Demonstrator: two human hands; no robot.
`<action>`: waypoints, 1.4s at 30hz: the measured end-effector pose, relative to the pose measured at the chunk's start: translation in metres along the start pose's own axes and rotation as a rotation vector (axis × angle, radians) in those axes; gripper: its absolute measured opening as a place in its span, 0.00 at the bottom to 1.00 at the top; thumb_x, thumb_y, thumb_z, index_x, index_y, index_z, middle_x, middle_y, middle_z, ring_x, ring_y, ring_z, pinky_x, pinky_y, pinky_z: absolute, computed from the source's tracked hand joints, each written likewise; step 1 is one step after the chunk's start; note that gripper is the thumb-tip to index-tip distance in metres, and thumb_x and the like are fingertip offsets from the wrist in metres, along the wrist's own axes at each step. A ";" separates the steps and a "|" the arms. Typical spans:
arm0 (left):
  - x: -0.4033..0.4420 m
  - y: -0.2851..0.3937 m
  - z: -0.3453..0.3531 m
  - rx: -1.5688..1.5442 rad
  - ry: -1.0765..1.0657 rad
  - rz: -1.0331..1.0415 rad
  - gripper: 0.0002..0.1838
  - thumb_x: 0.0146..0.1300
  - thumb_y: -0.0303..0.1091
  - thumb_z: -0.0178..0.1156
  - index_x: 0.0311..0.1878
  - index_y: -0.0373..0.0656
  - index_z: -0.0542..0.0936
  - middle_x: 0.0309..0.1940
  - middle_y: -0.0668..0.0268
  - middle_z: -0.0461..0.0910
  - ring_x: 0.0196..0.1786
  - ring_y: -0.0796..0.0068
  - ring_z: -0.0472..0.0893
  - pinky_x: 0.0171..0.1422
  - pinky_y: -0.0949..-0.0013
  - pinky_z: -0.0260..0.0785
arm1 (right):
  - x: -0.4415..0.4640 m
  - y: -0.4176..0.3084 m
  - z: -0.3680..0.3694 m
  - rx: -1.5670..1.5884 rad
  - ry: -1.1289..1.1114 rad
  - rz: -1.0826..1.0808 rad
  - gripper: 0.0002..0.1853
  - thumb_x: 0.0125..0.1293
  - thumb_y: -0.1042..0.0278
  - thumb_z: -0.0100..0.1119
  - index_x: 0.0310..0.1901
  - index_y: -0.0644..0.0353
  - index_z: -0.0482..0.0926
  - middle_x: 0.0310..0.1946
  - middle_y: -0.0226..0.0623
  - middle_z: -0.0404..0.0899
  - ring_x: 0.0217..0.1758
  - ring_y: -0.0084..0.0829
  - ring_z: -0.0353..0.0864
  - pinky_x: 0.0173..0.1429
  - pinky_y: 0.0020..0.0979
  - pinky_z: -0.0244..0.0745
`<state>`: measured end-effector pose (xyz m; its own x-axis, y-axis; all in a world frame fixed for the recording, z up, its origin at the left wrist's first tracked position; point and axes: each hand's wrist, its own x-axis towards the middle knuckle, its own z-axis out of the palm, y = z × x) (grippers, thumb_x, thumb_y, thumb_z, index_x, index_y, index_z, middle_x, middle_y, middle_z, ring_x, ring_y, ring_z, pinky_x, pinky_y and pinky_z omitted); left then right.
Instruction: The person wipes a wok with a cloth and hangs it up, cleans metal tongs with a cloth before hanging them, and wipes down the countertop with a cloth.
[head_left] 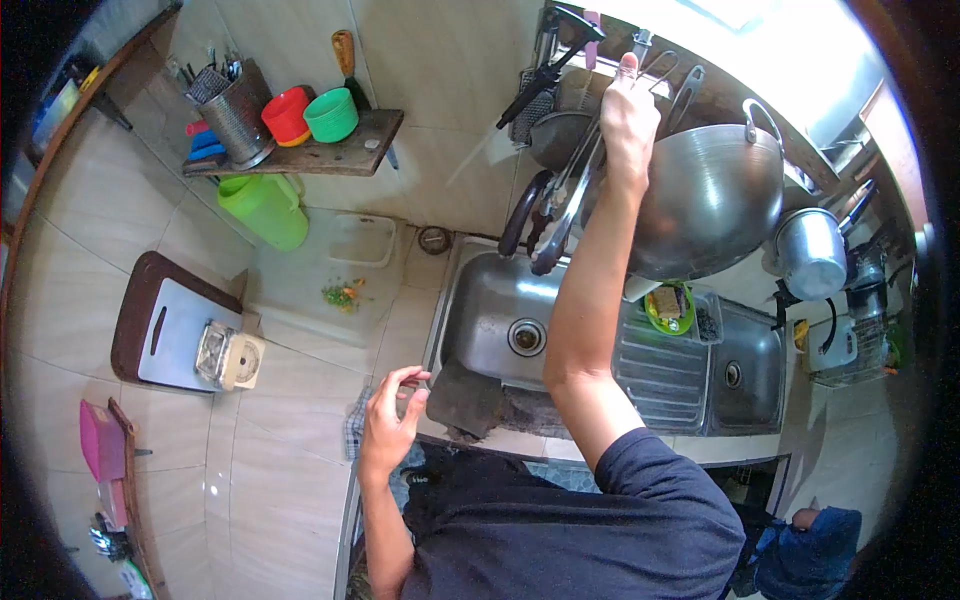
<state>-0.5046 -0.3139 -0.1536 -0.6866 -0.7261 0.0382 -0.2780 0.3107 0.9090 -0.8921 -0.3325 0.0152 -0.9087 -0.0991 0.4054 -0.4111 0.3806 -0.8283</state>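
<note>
My right hand [630, 125] is raised to the utensils hanging above the sink, its fingers closed round the top of metal tongs [570, 190] that hang downward. A large metal wok [708, 205] hangs just right of my forearm. Left of the tongs is a hanging strainer [560, 138]. Below is the steel sink basin [490, 310]. My left hand [395, 415] is held low near the counter's front edge, fingers apart and holding nothing, beside a dark cloth [465, 398].
A wooden shelf [370, 135] holds red and green cups. A green jug [265, 210] and a plastic tray [362, 240] stand left of the sink. A kitchen scale [230, 357] sits by a cutting board [180, 320]. A small pot [810, 252] hangs right.
</note>
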 end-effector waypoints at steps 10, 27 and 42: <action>-0.070 -0.107 -0.011 0.347 0.199 -0.231 0.15 0.66 0.35 0.58 0.52 0.37 0.74 0.48 0.55 0.79 0.52 0.53 0.77 0.58 0.57 0.67 | -0.036 0.007 -0.028 -0.181 -0.094 -0.179 0.31 0.66 0.44 0.56 0.43 0.76 0.76 0.38 0.63 0.80 0.47 0.57 0.80 0.53 0.47 0.72; -0.088 -0.290 0.034 0.670 0.224 -0.394 0.43 0.53 0.44 0.69 0.70 0.44 0.60 0.70 0.52 0.55 0.72 0.47 0.55 0.71 0.43 0.50 | -0.316 0.107 -0.033 0.562 -0.919 -0.871 0.23 0.53 0.83 0.58 0.52 0.61 0.68 0.43 0.48 0.77 0.44 0.49 0.79 0.50 0.44 0.76; -0.195 -0.300 0.040 -0.134 0.616 -0.489 0.34 0.67 0.50 0.57 0.68 0.37 0.64 0.58 0.44 0.74 0.63 0.50 0.72 0.67 0.60 0.63 | -0.418 0.101 -0.030 -0.022 -1.678 -1.022 0.32 0.66 0.52 0.56 0.65 0.62 0.62 0.54 0.50 0.71 0.58 0.50 0.72 0.60 0.44 0.70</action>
<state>-0.3142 -0.2406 -0.4499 -0.0014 -0.9816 -0.1910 -0.3423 -0.1789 0.9224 -0.5514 -0.2252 -0.2264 0.4834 -0.8720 -0.0769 -0.7493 -0.3667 -0.5515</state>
